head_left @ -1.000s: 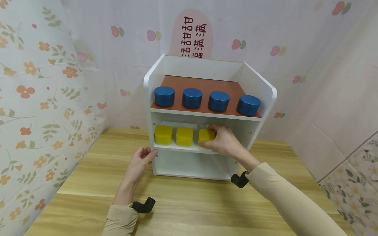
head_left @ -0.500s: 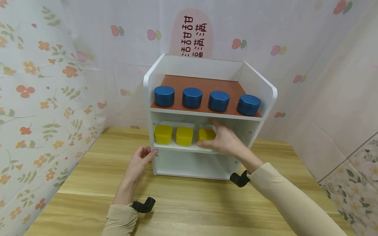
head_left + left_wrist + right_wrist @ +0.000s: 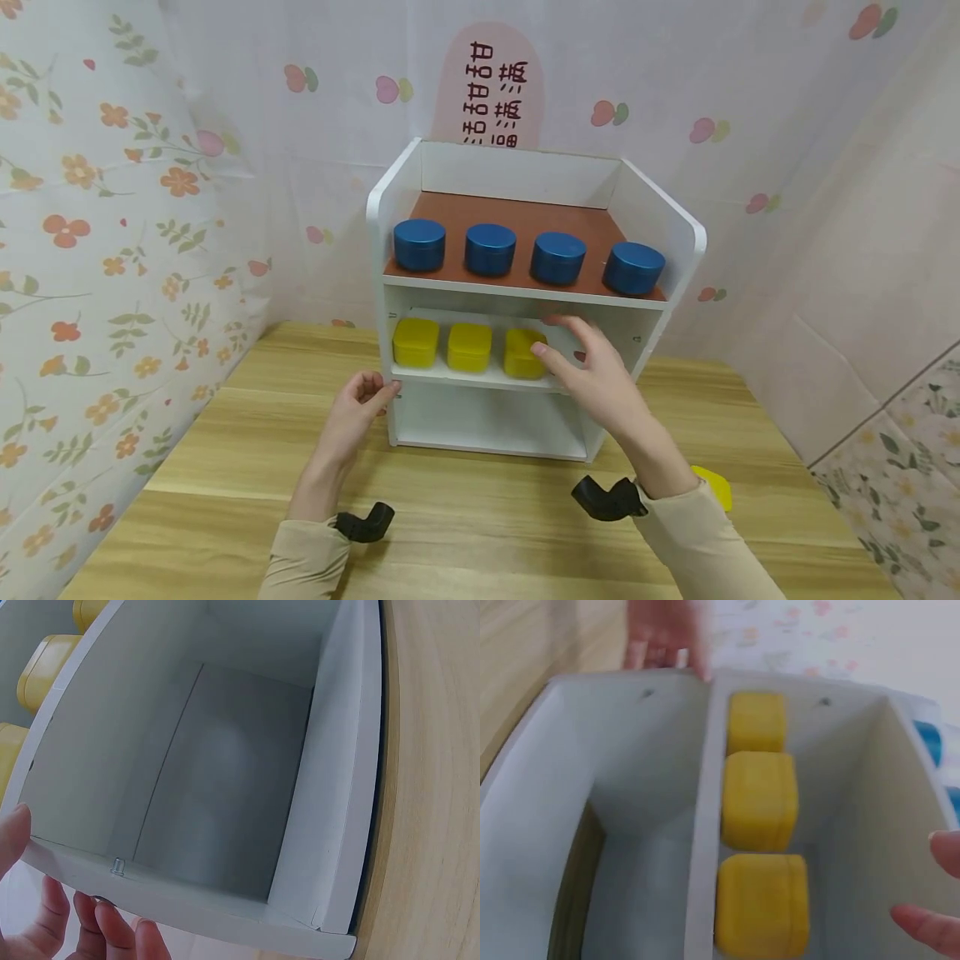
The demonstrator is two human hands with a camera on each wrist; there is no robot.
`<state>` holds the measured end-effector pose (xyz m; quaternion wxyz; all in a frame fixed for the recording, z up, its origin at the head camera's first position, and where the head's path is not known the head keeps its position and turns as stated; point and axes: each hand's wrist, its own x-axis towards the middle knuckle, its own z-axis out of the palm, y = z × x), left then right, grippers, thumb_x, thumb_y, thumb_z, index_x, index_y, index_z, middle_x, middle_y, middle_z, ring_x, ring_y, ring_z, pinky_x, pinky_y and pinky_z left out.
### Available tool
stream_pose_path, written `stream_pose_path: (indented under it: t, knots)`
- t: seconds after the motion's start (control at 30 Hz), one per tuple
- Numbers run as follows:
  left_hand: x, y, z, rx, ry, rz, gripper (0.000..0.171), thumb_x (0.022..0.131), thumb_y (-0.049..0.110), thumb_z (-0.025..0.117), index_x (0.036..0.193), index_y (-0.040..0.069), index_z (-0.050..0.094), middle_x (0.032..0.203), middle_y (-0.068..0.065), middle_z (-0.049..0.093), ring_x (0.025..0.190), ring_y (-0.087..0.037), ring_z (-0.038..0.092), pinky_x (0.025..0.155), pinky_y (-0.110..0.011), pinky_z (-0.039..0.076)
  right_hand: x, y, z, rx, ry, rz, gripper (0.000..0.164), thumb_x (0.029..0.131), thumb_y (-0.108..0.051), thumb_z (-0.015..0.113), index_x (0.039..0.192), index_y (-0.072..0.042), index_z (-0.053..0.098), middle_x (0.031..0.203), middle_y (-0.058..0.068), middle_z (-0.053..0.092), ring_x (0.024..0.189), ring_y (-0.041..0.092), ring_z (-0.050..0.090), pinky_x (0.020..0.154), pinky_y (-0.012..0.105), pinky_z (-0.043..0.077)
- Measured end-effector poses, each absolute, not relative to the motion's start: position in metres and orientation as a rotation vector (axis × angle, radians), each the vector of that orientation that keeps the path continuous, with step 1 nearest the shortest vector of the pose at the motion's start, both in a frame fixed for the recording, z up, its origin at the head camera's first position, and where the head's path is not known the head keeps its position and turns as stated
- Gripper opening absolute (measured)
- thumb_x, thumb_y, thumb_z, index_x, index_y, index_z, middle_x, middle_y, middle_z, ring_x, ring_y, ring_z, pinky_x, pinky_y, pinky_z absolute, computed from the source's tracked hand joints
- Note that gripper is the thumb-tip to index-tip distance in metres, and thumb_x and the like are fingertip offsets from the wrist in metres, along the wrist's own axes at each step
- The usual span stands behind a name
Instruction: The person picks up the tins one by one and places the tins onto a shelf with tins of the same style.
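A white shelf unit (image 3: 487, 379) stands on the table with three yellow lidded boxes along its middle shelf: one at left (image 3: 416, 343), one in the centre (image 3: 469, 348), one at right (image 3: 521, 358). My left hand (image 3: 358, 412) grips the left side panel, thumb at its front edge and fingers bent outside it, as the left wrist view shows. In front of the rightmost yellow box, my right hand (image 3: 603, 387) is spread, thumb and forefinger apart with nothing between them. The right wrist view shows that box (image 3: 762, 906) apart from the fingertips (image 3: 930, 930).
Several round blue tins (image 3: 490, 250) line the front of the brown top shelf (image 3: 510, 212). Another yellow piece (image 3: 716, 487) lies on the wooden table (image 3: 465, 525), partly behind my right forearm. Floral curtains enclose the back and sides.
My right hand has let go of the rightmost yellow box and drawn back to the right. The yellow piece beside my right forearm has come into view. My left hand stays put.
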<state>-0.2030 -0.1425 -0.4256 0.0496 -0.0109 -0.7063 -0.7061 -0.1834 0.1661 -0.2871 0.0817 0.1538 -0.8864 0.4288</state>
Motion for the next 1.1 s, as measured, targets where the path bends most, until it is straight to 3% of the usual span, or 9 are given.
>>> stream_pose_path:
  t: [0.37,0.6,0.7,0.87,1.1]
  knots:
    - [-0.203,-0.143,-0.424,-0.014,-2.161,-2.139,0.028,0.095,0.019,0.067,0.103,0.001,0.048,0.096,-0.007,0.051,0.09,-0.019,0.048,0.082,-0.036,0.046,-0.143,0.181,-0.317,0.339,-2.357,1.407,0.036,0.095,-0.022,0.066,0.127,-0.007,0.057,0.132,0.005,0.049,0.125,0.025,0.042,0.098,0.05,0.037]
    - [-0.203,-0.143,-0.425,-0.013,-2.163,-2.131,0.028,0.095,0.019,0.067,0.103,0.001,0.048,0.096,-0.008,0.05,0.089,-0.019,0.049,0.08,-0.035,0.046,-0.13,0.197,-0.334,0.19,-2.228,1.414,0.03,0.094,-0.009,0.067,0.121,0.0,0.06,0.124,0.003,0.053,0.117,0.021,0.045,0.092,0.026,0.042]
    - [-0.202,-0.142,-0.425,-0.017,-2.171,-2.13,0.029,0.095,0.021,0.067,0.104,0.0,0.048,0.096,-0.007,0.05,0.089,-0.019,0.049,0.081,-0.035,0.046,-0.127,0.207,-0.339,0.118,-2.184,1.432,0.03,0.093,-0.006,0.066,0.121,0.003,0.059,0.122,0.003,0.053,0.115,0.018,0.046,0.09,0.021,0.042]
    - [-0.202,-0.142,-0.425,-0.014,-2.176,-2.137,0.031,0.095,0.022,0.067,0.105,0.001,0.047,0.096,-0.007,0.049,0.09,-0.019,0.048,0.082,-0.035,0.045,-0.122,0.225,-0.349,-0.081,-2.156,1.468,0.029,0.094,-0.008,0.066,0.12,0.001,0.06,0.124,0.002,0.053,0.114,0.011,0.048,0.087,0.015,0.043]
    - [-0.203,-0.142,-0.425,-0.02,-2.176,-2.128,0.031,0.095,0.023,0.067,0.105,0.0,0.047,0.096,-0.007,0.049,0.09,-0.019,0.048,0.08,-0.031,0.045,-0.119,0.256,-0.365,-0.301,-2.183,1.465,0.034,0.093,-0.018,0.069,0.124,-0.005,0.061,0.126,0.001,0.055,0.113,0.011,0.049,0.083,0.014,0.042]
